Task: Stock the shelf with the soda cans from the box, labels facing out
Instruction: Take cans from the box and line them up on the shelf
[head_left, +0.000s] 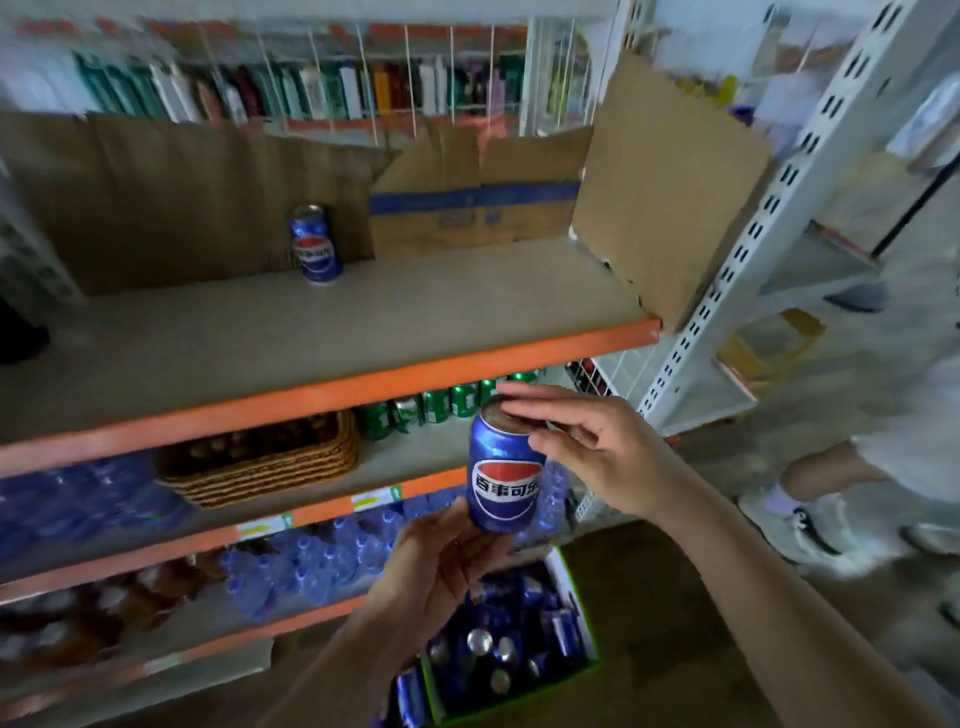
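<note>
Box (579, 608) on the floor, nearest: open top, blue soda cans inside, some upright with silver tops showing, some lying on their sides. One more can lies just outside its left wall.

Held can (505, 470) is upright above the box, in front of the shelves, label facing the camera. Left hand (441, 566) grips it from below, fingers curled round the base. Right hand (587, 447) is on top, straight fingers resting flat across the lid, thumb against the upper rim; not clamped.

Top shelf (363, 322): one placed can (315, 243) standing upright near the back, left of centre, label out. Cardboard sheets (197, 192) line the back and right end.

Shelf below: wicker basket (270, 460) with dark, blurred contents; a row of green cans (431, 405) beside it. Lower shelves hold blue-capped water bottles (311, 566).
</note>
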